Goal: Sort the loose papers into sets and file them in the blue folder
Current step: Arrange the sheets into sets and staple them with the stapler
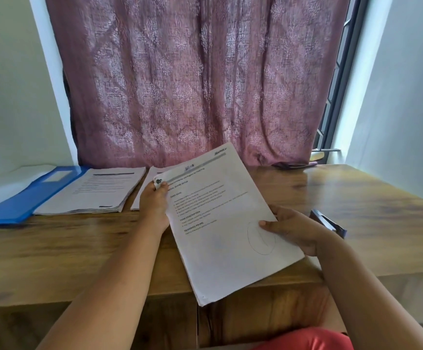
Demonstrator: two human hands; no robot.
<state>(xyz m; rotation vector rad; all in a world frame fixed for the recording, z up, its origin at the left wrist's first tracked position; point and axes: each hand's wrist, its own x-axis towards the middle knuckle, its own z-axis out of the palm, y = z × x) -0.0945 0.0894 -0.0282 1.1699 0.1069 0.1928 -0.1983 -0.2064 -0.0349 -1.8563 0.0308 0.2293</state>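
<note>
Both hands grasp one paper set [220,218]: the left hand [154,205] pinches its top corner, the right hand [296,231] its side. Sheets could slip and mix with the stack [99,190] left of the hands, beside the folder [16,203].

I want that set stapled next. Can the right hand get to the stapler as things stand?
Probably not yet: the stapler lies just beyond the right hand, nothing between, but that hand grips the paper set, as does the left hand.

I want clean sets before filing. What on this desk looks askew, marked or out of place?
The held set of papers carries a pen-drawn oval near the right hand and is held tilted. Its top-left corner, pinched by the left hand, looks curled. The stack beside the blue folder lies tidy.
</note>
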